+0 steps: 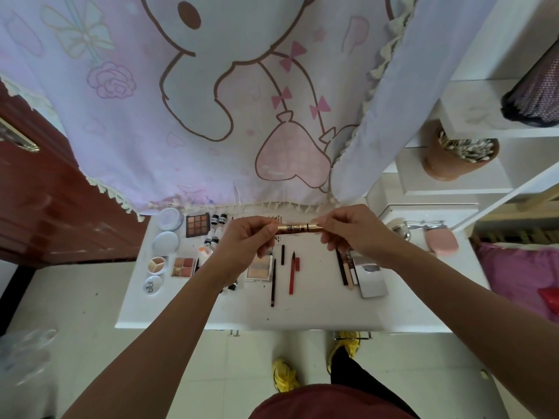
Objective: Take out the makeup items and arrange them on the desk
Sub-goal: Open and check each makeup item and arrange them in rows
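on the left side of the desk point(302, 316) many items already lie in order: two round compacts point(169, 218), a concealer wheel point(157, 265) and a small white jar point(152, 285) in one column, then a brown palette point(197, 225), little bottles point(218, 219) and a blush palette point(183, 266) just beside them. the left hand point(245, 246) is above this part. its fingers are curled around the left end of a gold tube point(298, 228), which is held level in the air over the back of the desk and touches nothing below. under the tube, in the middle, lie a pale palette point(258, 269), a black pencil point(273, 282) and a red liner point(292, 276), side by side and apart. the right hand point(351, 231) pinches the right end of the tube with thumb and fingertips. further right are more pencils point(341, 267) and a mirror case point(370, 279), and near the edge a pink case point(442, 244).

i judge the task is mostly done: the rows are made and only the gold tube is not yet put down. free space shows between the red liner and the right pencils. whether other items wait somewhere, i cannot tell.
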{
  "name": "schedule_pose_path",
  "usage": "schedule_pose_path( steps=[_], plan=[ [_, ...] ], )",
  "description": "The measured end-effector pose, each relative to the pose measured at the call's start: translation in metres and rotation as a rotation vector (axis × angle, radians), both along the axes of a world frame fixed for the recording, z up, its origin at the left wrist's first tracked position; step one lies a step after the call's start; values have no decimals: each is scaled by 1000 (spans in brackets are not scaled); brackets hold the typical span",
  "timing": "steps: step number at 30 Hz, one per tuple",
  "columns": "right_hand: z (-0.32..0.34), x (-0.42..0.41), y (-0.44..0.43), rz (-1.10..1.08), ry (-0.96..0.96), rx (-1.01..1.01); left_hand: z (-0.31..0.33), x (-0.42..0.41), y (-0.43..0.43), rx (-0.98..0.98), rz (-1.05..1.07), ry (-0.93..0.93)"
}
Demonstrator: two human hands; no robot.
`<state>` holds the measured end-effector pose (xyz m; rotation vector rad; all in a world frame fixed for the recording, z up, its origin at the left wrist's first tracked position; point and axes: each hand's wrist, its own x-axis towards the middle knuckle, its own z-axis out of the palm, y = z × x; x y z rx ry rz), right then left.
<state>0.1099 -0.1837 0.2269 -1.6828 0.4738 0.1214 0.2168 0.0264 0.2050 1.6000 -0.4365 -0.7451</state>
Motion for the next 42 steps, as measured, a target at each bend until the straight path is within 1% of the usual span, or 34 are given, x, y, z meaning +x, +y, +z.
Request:
schedule_pose_path(
  steps=[2,4,8,9,12,15,18,20,24,28,33,38,42],
  plan=[
    [-1,0,-1,9,-27,-34,-1,0,0,4,9,5],
    [-1,1,-1,29,-21,-17,-2,1,1,2,16,10],
    [-1,3,1,22,81,69,-3,1,1,-1,22,14],
    [-1,4,1,14,82,70,-4,1,1,2,24,15],
    [-4,2,1,-7,13,7,-6,0,1,9,39,31],
    [-5,2,1,-7,1,-24,-10,-2,1,20,48,36],
    [-5,3,0,-2,87,63,-12,-3,2,21,51,44],
    [-6,2,0,-2,131,78,-12,-3,2,32,49,37],
    [-9,-1,-5,-8,41,39,-12,-4,2,29,54,52],
    [-9,-3,-9,-17,19,52,-12,-4,1,26,63,64],
    [-7,-2,-8,-23,71,140,-12,-4,0,24,62,56],
    [-11,-3,-15,-52,40,119,-12,-4,0,21,62,64],
    [-15,-4,-26,-45,49,123,-14,-4,5,11,83,83]
  ],
)
